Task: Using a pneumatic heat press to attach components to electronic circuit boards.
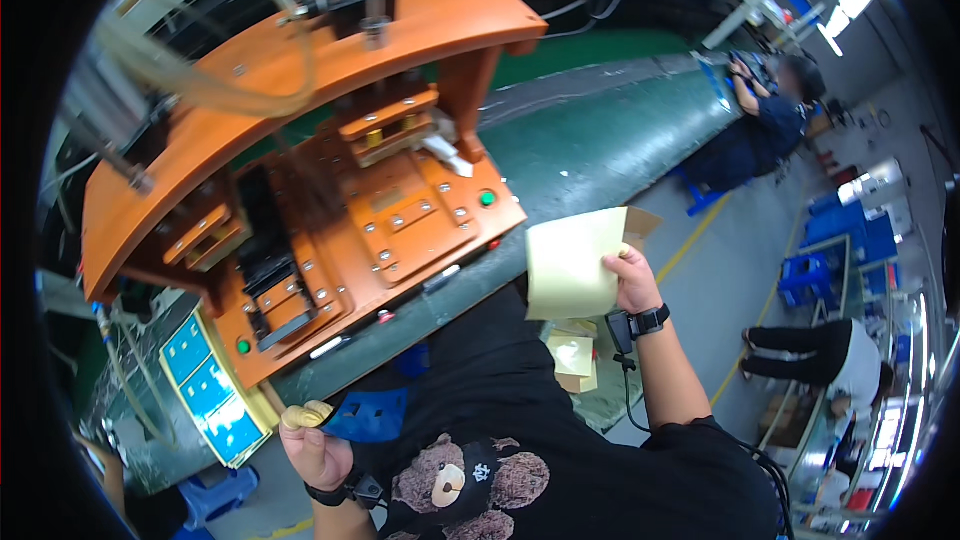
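Low on the left, my left hand (318, 448), with pale yellow covers on some fingertips, is closed on a corner of a small blue film sheet (370, 416) that has a few cut-outs. My right hand (634, 282) pinches the edge of a pale yellow paper sheet (572, 265), held up in front of the bench edge with a brownish flap behind it. Both hands are apart from the orange press machine (410, 230). A long black part (268, 240) lies in the machine's left fixture.
A stack of blue sheets with pale borders (210, 390) lies left of the machine on the green bench (590, 130). Green buttons (487, 199) sit at the machine's front corners. Pale paper pieces (572, 358) lie below my right hand. Another person (765, 125) sits farther along the bench.
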